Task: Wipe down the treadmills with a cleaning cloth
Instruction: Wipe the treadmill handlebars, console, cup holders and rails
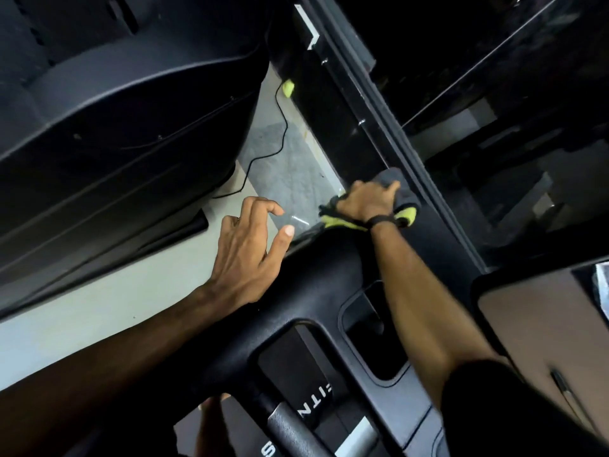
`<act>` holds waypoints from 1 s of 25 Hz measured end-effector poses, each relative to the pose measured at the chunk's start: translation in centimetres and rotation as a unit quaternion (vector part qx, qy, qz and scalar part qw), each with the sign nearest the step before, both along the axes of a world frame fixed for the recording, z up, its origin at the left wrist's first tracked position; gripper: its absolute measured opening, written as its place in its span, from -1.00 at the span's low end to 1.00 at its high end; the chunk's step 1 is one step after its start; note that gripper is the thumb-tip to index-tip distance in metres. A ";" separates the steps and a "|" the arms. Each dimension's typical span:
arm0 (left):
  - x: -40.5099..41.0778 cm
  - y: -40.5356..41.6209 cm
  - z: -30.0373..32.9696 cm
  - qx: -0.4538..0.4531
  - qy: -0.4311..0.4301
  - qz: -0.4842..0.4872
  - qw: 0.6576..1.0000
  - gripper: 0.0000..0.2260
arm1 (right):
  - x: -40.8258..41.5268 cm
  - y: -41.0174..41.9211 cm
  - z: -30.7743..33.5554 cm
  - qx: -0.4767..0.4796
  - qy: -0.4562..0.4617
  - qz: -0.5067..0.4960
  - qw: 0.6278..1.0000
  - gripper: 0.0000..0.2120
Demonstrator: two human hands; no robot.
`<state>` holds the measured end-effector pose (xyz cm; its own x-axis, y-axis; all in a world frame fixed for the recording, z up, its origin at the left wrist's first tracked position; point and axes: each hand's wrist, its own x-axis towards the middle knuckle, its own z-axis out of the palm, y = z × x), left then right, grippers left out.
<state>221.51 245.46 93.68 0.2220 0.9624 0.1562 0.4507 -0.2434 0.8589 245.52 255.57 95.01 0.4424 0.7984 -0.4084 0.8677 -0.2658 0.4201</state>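
**Cloth under the right hand on the treadmill rail**

Nearest the lens: black moulded plastic treadmill console (296, 291) with a recessed cup pocket and white lettering, cut off at the bottom edge and only partly readable. Across it, two bare forearms reaching forward.

Further out, right hand (369, 199) laid palm-down on a grey and lime-yellow cleaning cloth (407, 214), a dark band around the wrist. Fingers (390, 186) bent over the grey bunched part, pressing it against the black side rail of the treadmill (379, 127). Grey fold poking out beyond the fingertips; yellow edges showing on both sides of the wrist. Underside of the grasp hidden by the hand itself, so whether the thumb wraps the cloth cannot be told.

Left hand (250, 245) in the air just beside the console's edge, above the pale floor (131, 291), holding nothing. Fingers loosely spread and partly curled, thumb stretched out toward the right hand, clear of the cloth.

To the left, dark curved housing of a neighbouring machine (115, 127), blurred and cut off by the frame. Between the machines, a thin black cable (280, 127) trailing over the floor, and a small lime-yellow object (289, 88) near the rail, too small to identify. Upper right dark and glossy, hard to make out.
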 end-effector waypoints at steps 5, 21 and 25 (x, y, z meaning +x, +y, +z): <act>-0.5 1.3 0.0 -0.001 0.006 0.012 1.000 -0.63 | -8.9 -9.3 -0.4 0.100 0.113 0.176 0.973 -0.66; -3.8 3.6 -2.7 -0.090 -0.011 0.070 0.993 -0.90 | -14.7 -15.1 0.3 0.175 0.174 0.193 0.950 -0.73; -4.9 3.0 -3.7 -0.140 -0.087 0.018 0.986 -0.86 | -7.6 -16.2 2.2 0.287 0.104 0.098 0.947 -0.69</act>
